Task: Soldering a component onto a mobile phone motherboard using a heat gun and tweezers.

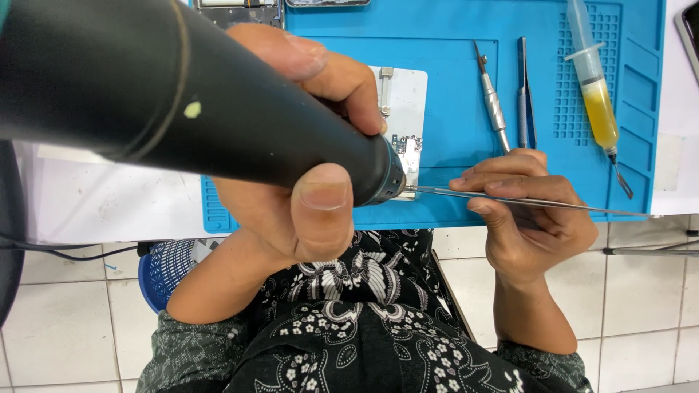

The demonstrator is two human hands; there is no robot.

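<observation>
While left hand (291, 145) grip clamps hot-air nozzle (218, 124) over circuit board (409, 156), right hand (524, 211) grip pinches tweezers (524, 201).

Left hand (291, 175): fist curled tight, thumb forward, forearm bare, rising from below.
Right hand (528, 215): fingers pinched together, pointing left, wrist bent, forearm bare.

Left hand (291, 167) grips a black hot-air nozzle (218, 116) over a circuit board (409, 156); right hand (528, 211) holds tweezers (524, 200).
</observation>
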